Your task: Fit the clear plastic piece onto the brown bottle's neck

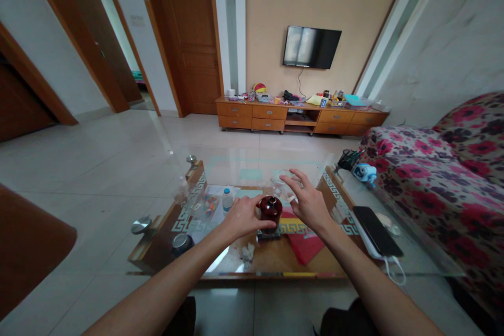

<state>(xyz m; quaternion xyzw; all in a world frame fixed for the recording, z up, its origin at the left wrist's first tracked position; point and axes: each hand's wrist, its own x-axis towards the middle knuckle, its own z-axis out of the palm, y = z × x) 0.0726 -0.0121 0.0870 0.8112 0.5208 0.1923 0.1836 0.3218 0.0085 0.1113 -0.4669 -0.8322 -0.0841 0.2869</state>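
Holding a dark red bottle (271, 212) over the near part of a glass table (279, 261) with the left hand (244, 216), thumb and fingers wrapped round its sides, opened only as wide as the bottle itself. Can't tell about any contact between bottle and tabletop. Got the right hand (309, 202) just beside, half open, fingers curved around a see-through piece (279, 184) right by the bottle's neck. Could be glass or plastic, can't make out which, and can't judge the firmness of that hold either.

Also spotting a water bottle (227, 201) with a blue cap just past the left hand, a crumpled whitish lump (248, 253) nearer the table edge, and something red (306, 248) by the right forearm. Seeing a black phone (377, 231) off to the right, plugged into a white cable (389, 259), plus a flowery sofa (417, 152) beyond. Looking across the room, got a cluttered low cabinet (269, 111) under a wall TV (313, 47).
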